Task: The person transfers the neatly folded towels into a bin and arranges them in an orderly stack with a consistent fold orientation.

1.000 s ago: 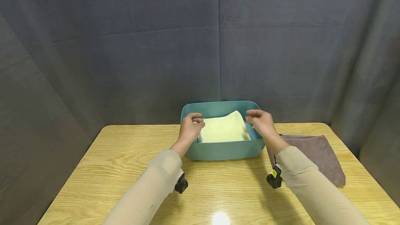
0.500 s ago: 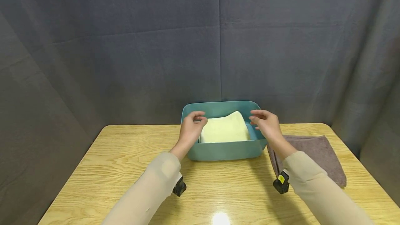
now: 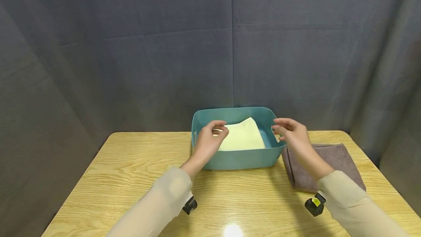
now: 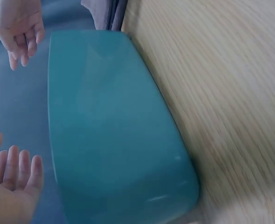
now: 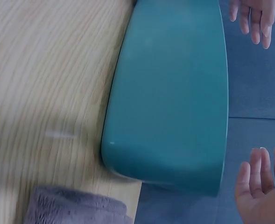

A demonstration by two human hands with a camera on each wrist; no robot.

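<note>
The yellow cloth (image 3: pixel 246 136) lay in the teal basket (image 3: pixel 241 160), its far corner raised. The left hand (image 3: pixel 210 139) and right hand (image 3: pixel 294 136) hovered above, empty – thumbs and fingers apart. A low sweep could perhaps have snagged that corner, or nudged the rim towards the brown towel (image 3: pixel 338 162) on the table (image 3: pixel 141 167).

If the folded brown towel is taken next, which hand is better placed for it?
Likely the right hand: it holds nothing, and its forearm is above the folded brown towel. The left hand, also free, is farther, toward the teal basket's left end.
</note>
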